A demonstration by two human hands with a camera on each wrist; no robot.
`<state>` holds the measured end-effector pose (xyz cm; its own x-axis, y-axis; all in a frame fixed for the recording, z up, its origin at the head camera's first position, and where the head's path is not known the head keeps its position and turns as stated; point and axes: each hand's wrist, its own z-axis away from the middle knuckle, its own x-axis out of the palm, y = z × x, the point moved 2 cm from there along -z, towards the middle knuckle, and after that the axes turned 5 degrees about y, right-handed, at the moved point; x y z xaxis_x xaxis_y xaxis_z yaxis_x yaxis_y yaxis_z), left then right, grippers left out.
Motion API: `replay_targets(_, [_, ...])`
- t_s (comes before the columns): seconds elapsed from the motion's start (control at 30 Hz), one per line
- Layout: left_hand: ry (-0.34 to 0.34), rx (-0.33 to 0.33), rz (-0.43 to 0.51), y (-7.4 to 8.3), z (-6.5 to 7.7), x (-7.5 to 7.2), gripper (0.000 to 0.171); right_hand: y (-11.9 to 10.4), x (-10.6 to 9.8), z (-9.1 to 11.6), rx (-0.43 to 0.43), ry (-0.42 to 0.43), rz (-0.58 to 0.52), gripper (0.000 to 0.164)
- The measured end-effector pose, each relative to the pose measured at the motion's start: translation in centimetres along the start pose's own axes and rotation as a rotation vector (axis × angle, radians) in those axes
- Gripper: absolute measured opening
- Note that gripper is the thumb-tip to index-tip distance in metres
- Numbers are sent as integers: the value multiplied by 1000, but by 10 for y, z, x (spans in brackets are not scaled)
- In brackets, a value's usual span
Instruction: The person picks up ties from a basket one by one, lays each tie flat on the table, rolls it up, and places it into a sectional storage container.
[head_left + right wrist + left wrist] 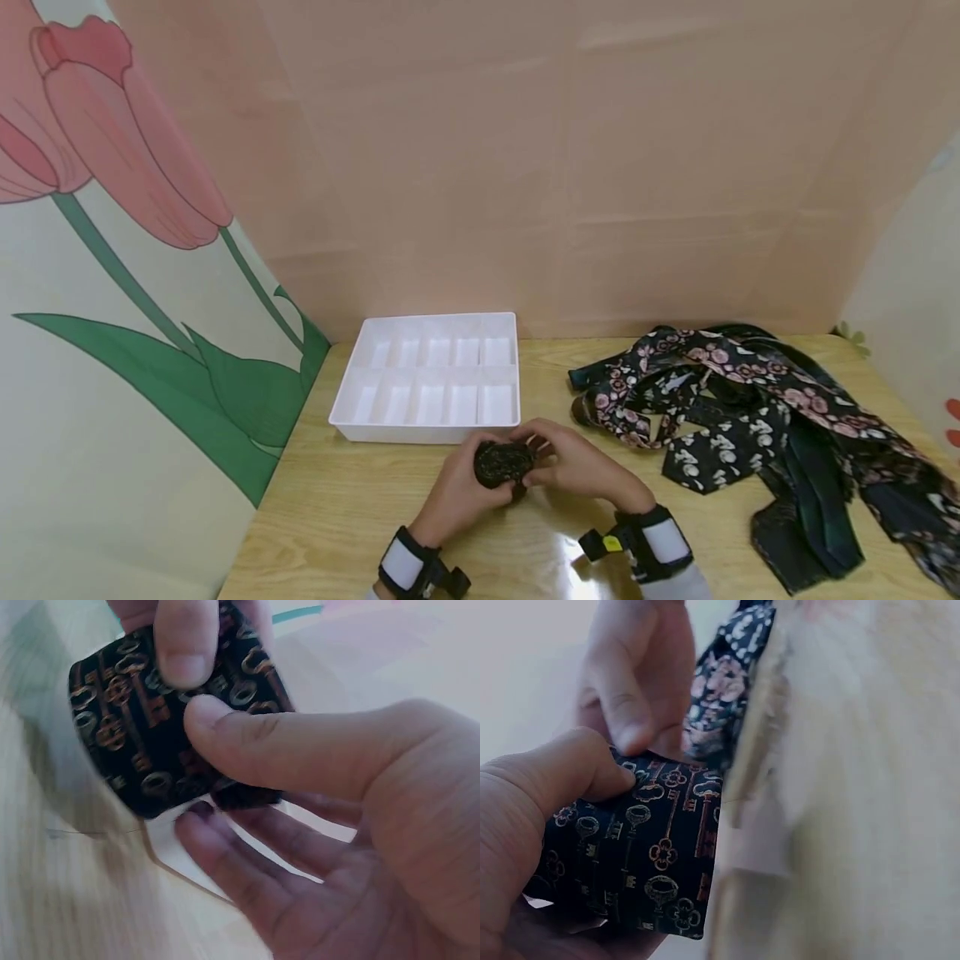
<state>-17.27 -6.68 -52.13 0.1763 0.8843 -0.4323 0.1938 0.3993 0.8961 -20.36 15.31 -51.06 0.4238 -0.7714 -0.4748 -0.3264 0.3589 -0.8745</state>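
Two hands hold a rolled tie [502, 464] just in front of the white tray [423, 434].
The left hand [463, 490] is clamped round the roll, its thumb lying along the dark cloth printed with keys; the right hand [576, 463] pinches the roll from the other side, thumb pressed on the print and fingers below, so both meet near the tray's front right corner. The tray stands on the wood-grained counter [300, 517], its compartments set in two rows of five. To the right of the tray, well apart from it, lies a loose heap of ties [726, 448], some floral, others plain dark. Behind the tray rises a brownish-pink backdrop [562, 183]; left of it, a wall painted with pink tulips [138, 150].
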Motion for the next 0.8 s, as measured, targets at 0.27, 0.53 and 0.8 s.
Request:
replay_targets(0.27, [173,70,-64,29,-13,-23,52,1,-5,-14,66,208,102,22])
replay_targets(0.53, [325,59,-60,45,-45,-30,50,3,11,-35,287,363,114,18])
replay_targets(0.8, [469,9,-65,39,-76,-10,51,-1,21,-43,323,352,107,23])
